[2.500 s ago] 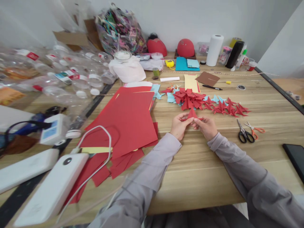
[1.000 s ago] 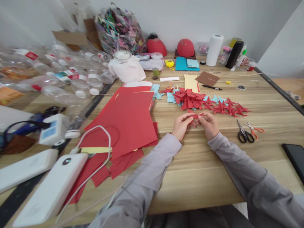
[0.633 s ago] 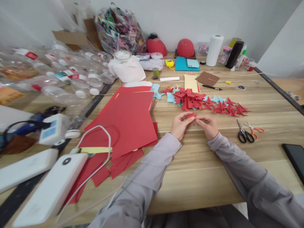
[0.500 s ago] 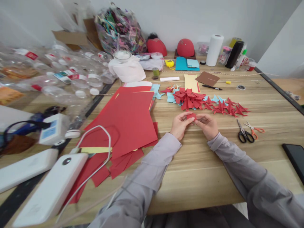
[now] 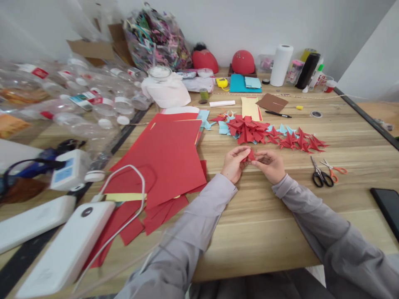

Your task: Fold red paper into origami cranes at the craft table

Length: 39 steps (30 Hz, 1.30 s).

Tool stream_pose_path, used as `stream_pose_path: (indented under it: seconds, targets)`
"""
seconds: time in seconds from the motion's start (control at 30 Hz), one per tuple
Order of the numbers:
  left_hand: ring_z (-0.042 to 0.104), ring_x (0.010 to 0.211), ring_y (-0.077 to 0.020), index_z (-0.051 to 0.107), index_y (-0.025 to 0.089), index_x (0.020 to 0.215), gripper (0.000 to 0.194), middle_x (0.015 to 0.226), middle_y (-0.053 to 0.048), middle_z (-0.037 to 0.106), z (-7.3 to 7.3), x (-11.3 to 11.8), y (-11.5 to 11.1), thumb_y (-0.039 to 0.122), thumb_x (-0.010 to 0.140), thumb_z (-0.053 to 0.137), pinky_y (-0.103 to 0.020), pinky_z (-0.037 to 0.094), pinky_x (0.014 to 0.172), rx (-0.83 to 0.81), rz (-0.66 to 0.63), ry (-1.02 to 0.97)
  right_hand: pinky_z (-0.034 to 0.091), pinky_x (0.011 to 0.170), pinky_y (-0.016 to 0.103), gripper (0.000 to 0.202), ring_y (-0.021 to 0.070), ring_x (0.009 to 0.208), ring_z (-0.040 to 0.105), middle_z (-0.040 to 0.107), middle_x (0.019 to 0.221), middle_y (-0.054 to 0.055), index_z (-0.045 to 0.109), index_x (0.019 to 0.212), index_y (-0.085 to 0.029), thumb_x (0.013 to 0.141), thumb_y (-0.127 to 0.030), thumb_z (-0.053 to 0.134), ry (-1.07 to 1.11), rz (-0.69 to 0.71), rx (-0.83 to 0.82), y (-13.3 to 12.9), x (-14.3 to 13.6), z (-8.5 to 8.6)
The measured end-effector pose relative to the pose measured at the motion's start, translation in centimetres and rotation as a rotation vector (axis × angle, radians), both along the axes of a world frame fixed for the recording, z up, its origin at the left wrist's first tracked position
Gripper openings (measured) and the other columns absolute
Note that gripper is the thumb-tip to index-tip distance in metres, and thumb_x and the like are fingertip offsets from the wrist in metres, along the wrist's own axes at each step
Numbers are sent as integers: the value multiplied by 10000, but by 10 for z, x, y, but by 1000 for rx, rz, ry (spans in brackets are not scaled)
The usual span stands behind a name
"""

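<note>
A small folded piece of red paper (image 5: 251, 155) is held up between my two hands over the middle of the table. My left hand (image 5: 233, 163) pinches its left side between thumb and fingers. On its right edge, the thumb and fingertips of my right hand (image 5: 269, 165) are closed too. Just beyond my hands lies a heap of red folded paper cranes (image 5: 247, 129), with light blue ones (image 5: 282, 129) among them. More red cranes (image 5: 302, 141) trail off to the right. To my left are large red paper sheets (image 5: 174, 158) in a loose stack.
Black-handled scissors (image 5: 322, 178) and orange-handled scissors (image 5: 334, 170) lie right of my hands. A phone (image 5: 388, 207) rests at the right edge. White power banks (image 5: 68, 249) with a cable are front left, plastic bottles (image 5: 102, 106) behind them. A pen (image 5: 278, 114) lies farther back.
The red paper has turned between my fingers; it lay flatter before and now stands up more, with a folded point showing. My left hand has shifted slightly left.
</note>
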<state>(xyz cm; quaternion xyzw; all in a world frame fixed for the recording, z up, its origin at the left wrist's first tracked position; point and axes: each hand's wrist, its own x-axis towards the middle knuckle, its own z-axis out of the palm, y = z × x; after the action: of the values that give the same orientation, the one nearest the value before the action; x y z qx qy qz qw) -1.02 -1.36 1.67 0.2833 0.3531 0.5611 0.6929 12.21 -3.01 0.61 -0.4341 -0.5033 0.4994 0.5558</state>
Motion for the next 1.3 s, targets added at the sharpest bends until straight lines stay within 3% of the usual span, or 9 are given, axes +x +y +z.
stream_pose_path:
  seconds: [0.17, 0.53, 0.93, 1.13, 1.3]
  targets:
    - [544, 546, -68, 670, 153, 761, 305, 623, 21, 625, -2, 2, -1, 255, 511, 812, -204, 444, 543, 26, -16, 16, 498, 576, 287, 307, 124, 559, 592, 654, 607, 2, 653, 719, -192, 657, -485, 721, 12, -8, 16, -1, 1, 5]
    - [520, 528, -57, 670, 157, 756, 288, 609, 23, 620, 0, 3, -2, 282, 532, 801, -192, 408, 536, 63, -26, 53, 458, 503, 263, 330, 111, 501, 557, 636, 569, -8, 656, 725, -195, 653, -511, 712, -7, -1, 24, 2, 2, 1]
    - [498, 489, -64, 666, 163, 775, 267, 606, 28, 608, -5, 5, -3, 293, 570, 777, -204, 396, 501, 123, 15, 164, 473, 578, 263, 364, 113, 571, 589, 645, 647, -37, 598, 949, -223, 625, -290, 750, 25, 89, 60, 2, 4, 0]
    - [551, 563, -80, 686, 152, 775, 243, 668, -1, 644, -6, 5, -3, 286, 592, 771, -204, 427, 533, 132, 2, 175, 487, 590, 273, 178, 117, 591, 585, 644, 654, -10, 675, 801, -209, 665, -315, 719, -11, 93, 87, 2, 3, 0]
    - [606, 591, -111, 685, 158, 827, 319, 689, -5, 669, 2, 2, -4, 282, 555, 794, -236, 480, 554, 74, -45, 39, 513, 618, 276, 227, 123, 625, 606, 674, 699, 3, 685, 814, -200, 654, -353, 733, 5, -16, 100, 5, 4, -5]
